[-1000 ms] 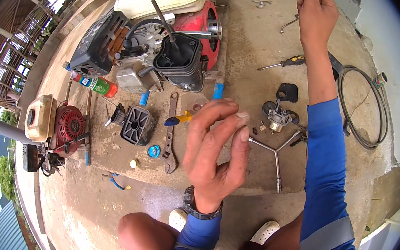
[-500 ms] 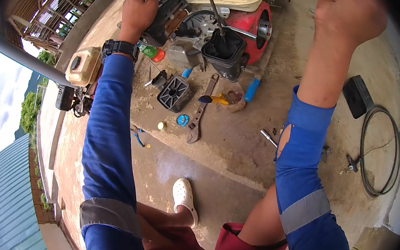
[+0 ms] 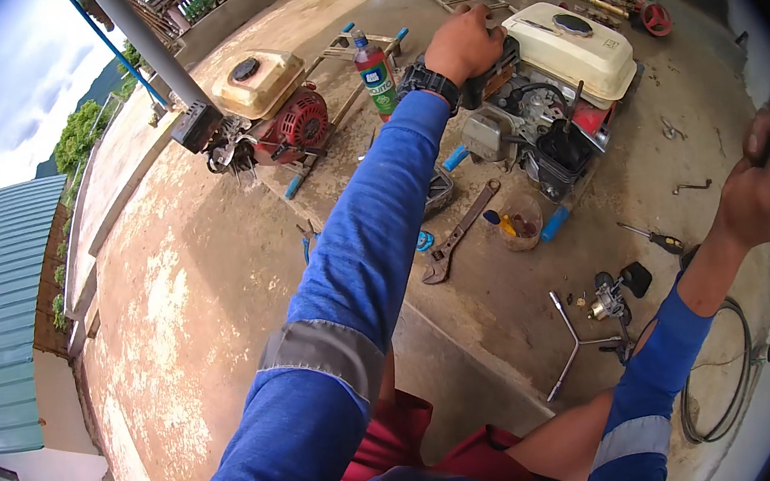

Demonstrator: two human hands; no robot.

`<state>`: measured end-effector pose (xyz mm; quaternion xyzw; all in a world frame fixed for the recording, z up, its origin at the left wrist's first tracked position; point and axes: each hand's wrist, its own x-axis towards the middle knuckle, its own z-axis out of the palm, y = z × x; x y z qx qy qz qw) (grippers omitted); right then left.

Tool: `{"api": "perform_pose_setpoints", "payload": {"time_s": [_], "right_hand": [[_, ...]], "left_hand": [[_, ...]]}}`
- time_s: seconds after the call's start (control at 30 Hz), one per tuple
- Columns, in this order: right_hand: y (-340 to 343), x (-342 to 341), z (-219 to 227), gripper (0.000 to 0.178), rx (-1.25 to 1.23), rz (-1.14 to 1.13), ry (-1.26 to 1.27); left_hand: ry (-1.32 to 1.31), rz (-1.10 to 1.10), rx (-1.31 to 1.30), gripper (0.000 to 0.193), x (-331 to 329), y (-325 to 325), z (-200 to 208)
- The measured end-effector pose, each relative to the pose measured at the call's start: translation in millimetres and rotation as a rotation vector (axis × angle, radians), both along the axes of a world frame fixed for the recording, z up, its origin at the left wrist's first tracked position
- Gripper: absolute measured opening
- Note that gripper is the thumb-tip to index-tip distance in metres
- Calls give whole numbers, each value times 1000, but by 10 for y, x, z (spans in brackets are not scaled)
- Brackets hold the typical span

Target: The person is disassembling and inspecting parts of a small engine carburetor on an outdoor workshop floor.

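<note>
My left hand [image 3: 467, 46], fingers curled and closed, is beside the cream fuel tank [image 3: 578, 48] of the nearer small engine [image 3: 549, 129], over a dark housing [image 3: 492, 81]. What the fingers grip, if anything, is hidden. A bottle of red liquid [image 3: 377, 78] with a green label stands left of that wrist. Off to the far right, my right hand [image 3: 761, 189] is raised with bent fingers closed by a dark shape at the picture's rim; I cannot make out what it is.
A second engine [image 3: 279, 124] stands left. On the concrete lie an adjustable wrench [image 3: 459, 233], a clear tub [image 3: 520, 224], a three-armed wrench [image 3: 573, 344], a carburetor [image 3: 611, 299], a screwdriver [image 3: 654, 238] and a coiled cable [image 3: 735, 409]. A wall borders the right.
The view has shifted, bringing the second engine and carburetor into fuller sight. My left hand's fingers have gone from spread to curled; my right hand now appears lower and farther right.
</note>
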<state>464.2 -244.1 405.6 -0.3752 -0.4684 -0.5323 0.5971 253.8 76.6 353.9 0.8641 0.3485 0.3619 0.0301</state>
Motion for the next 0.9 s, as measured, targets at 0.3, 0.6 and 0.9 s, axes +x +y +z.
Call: {"api": "perform_pose_setpoints", "payload": {"time_s": [0.3,0.6,0.9], "right_hand": [[-302,-696,-222,24,-420,484,165],[-562,-324,-1500,23,-906,89,659],[-780,-256,-2243,23,-1525,-29,714]], "left_hand": [[-42,-9,40,45,36,11,-73],[-50,-28,-105,39,48,-92,-16],[-40,76,28,43,72,207,-131]]}}
